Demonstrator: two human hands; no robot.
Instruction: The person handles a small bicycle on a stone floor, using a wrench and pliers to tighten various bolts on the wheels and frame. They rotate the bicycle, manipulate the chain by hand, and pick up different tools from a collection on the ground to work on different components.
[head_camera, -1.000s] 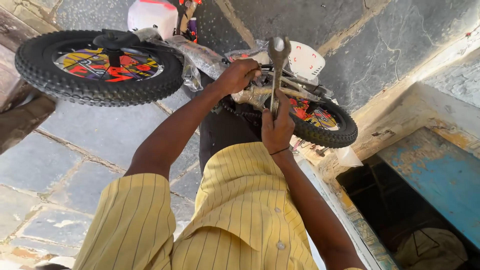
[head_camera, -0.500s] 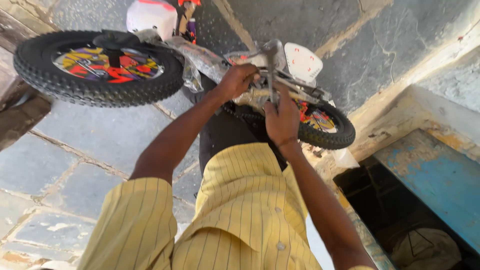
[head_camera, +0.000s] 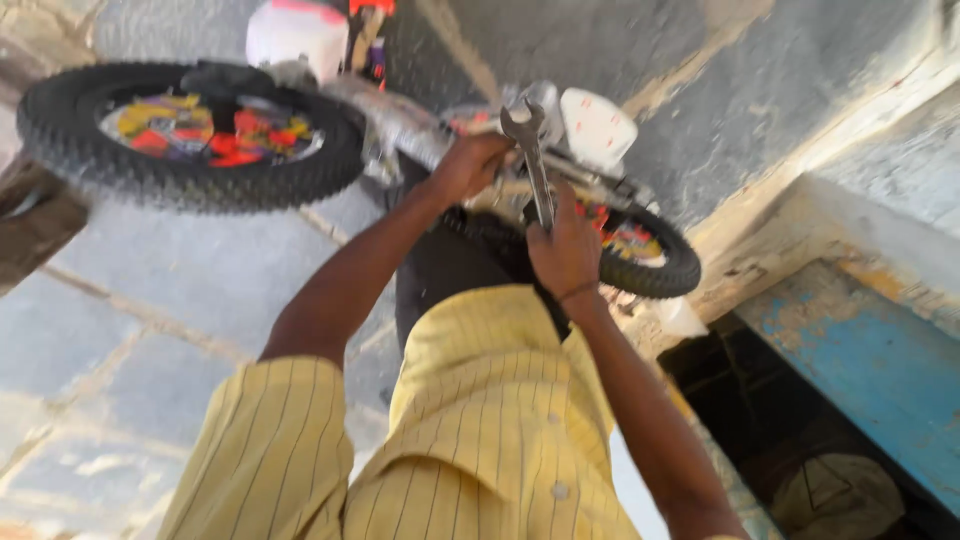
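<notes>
Since a second ago, the right hand (head_camera: 566, 252) has lifted the open-ended spanner (head_camera: 531, 160) slightly and tilted it, so its forked head now leans toward the upper left of the frame. The left hand (head_camera: 468, 166) has closed more tightly on the small bicycle's frame (head_camera: 420, 130). The view has drifted, sliding the bicycle rightward and lower.

head view, looking down, close above hands (head_camera: 520, 210)

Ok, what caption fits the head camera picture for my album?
Right hand grips a wrench upright while left hand holds a small bike lying on stone paving.
</notes>
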